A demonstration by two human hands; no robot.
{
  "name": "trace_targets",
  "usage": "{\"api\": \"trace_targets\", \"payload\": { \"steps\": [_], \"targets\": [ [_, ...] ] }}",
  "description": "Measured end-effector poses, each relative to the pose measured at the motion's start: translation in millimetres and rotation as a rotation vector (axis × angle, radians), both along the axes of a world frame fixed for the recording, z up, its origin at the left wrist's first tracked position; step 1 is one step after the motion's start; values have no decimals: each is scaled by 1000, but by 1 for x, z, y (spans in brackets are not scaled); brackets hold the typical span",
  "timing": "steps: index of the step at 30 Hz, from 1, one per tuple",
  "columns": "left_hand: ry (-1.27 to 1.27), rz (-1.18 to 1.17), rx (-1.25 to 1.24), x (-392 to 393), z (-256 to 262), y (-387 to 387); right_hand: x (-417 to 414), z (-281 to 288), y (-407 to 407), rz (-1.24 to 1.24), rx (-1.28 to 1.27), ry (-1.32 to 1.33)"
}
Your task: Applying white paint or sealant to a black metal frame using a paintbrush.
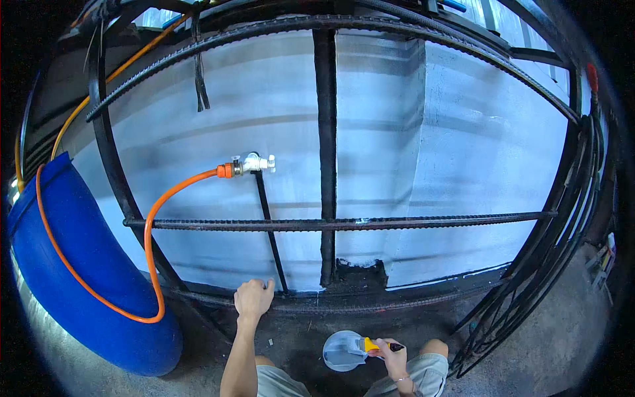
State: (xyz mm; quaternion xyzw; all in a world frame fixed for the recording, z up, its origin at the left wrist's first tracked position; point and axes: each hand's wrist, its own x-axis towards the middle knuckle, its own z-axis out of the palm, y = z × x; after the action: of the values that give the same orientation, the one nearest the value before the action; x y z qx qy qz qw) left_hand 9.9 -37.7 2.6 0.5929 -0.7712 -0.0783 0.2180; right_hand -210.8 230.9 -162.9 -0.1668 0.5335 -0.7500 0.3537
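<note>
My right hand (391, 358) grips a paintbrush (371, 344) with a yellow and black handle. Its bristle end lies over a round container of pale grey-white paint (342, 351), low in front of me between my knees. My left hand (254, 297) is closed around the lowest rebar rail (342, 308) of a black metal rack, left of the container. Behind the rack stands a pale, glossy painted wall (238, 248), with a dark, uncoated patch (361, 273) at its foot.
At left leans a blue plastic barrel (99, 278), an orange hose (154, 258) draped over it. The hose joins a white tap (255, 163) on the wall. A middle rebar rail (292, 225) and black upright (327, 149) cross before me. Black cables (540, 248) hang at right.
</note>
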Motion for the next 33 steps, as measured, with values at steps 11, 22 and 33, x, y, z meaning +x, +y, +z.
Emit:
{"api": "trace_targets", "payload": {
  "steps": [11, 22, 33],
  "targets": [
    [-6, -9, -22, -3, 2, 1, 25, 69, 15, 215, 20, 153],
    [-52, 4, -85, -7, -7, -1, -5, 96, 30, 142, -527, -291],
    [-97, -23, -113, -8, -12, -14, -31, 66, 40, 131, -467, -259]
  ]
}}
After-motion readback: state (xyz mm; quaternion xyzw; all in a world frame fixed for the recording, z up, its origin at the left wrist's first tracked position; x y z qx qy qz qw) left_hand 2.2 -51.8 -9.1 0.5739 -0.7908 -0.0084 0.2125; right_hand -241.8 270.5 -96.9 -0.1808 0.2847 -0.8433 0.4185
